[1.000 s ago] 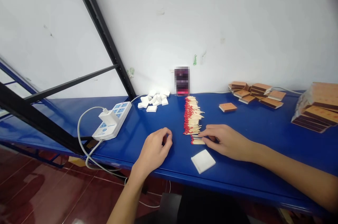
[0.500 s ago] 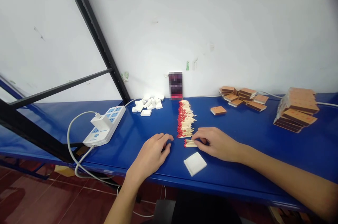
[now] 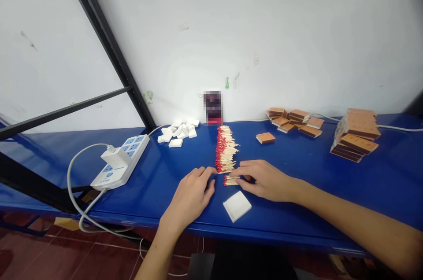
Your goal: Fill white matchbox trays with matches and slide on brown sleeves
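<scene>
A long row of red-tipped matches lies on the blue table, heads to the left. My left hand rests at the left of its near end, thumb apart from the curved fingers, index fingertip by the match heads. From the other side my right hand reaches in. Its index fingertip touches the near end of the row, and its thumb is at the stick ends of a small separate group of matches. Nearer me lies a white matchbox tray, tilted in angle on the table.
A single matchbox lies right of the row. Behind it are a loose heap of matchboxes and a stacked block. Small white trays lie at the back left, near a power strip with cables. A pixelated box stands against the wall.
The view has shifted a little to the right. My left hand has come closer to the row's near end, and my right index finger has moved slightly left along the matches.
</scene>
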The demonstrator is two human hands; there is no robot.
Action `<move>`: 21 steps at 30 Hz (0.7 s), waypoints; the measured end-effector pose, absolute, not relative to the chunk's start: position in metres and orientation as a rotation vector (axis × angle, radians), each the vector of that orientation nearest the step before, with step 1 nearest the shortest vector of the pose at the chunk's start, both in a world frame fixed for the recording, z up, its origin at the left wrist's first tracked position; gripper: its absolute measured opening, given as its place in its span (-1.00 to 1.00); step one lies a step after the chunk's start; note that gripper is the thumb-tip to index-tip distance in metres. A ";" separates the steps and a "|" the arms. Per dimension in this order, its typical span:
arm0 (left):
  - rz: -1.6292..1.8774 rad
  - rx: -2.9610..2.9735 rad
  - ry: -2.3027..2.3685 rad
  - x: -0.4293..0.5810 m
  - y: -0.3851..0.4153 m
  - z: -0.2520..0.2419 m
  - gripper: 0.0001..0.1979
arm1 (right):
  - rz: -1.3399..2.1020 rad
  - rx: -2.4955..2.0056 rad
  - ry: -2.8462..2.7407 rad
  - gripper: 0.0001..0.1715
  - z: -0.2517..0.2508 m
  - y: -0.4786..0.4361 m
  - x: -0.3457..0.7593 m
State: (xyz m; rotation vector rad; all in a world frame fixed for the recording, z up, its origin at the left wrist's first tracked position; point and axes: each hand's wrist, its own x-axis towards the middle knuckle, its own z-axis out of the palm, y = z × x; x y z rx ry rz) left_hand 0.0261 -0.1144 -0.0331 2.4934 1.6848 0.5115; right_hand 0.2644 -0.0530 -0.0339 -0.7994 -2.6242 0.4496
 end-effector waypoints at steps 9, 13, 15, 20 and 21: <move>0.531 2.475 1.660 0.024 -0.115 -0.032 -0.80 | 0.469 -0.685 -2.700 -0.66 -0.028 -0.056 0.265; 0.544 2.472 1.657 0.024 -0.113 -0.033 -0.80 | 0.463 -0.674 -2.709 -0.64 -0.029 -0.055 0.266; 0.544 2.468 1.660 0.024 -0.113 -0.034 -0.80 | 0.458 -0.666 -2.715 -0.63 -0.030 -0.054 0.266; 0.550 2.462 1.663 0.023 -0.113 -0.034 -0.80 | 0.459 -0.658 -2.713 -0.62 -0.031 -0.053 0.266; 0.553 2.463 1.662 0.023 -0.113 -0.034 -0.79 | 0.458 -0.660 -2.711 -0.61 -0.031 -0.054 0.266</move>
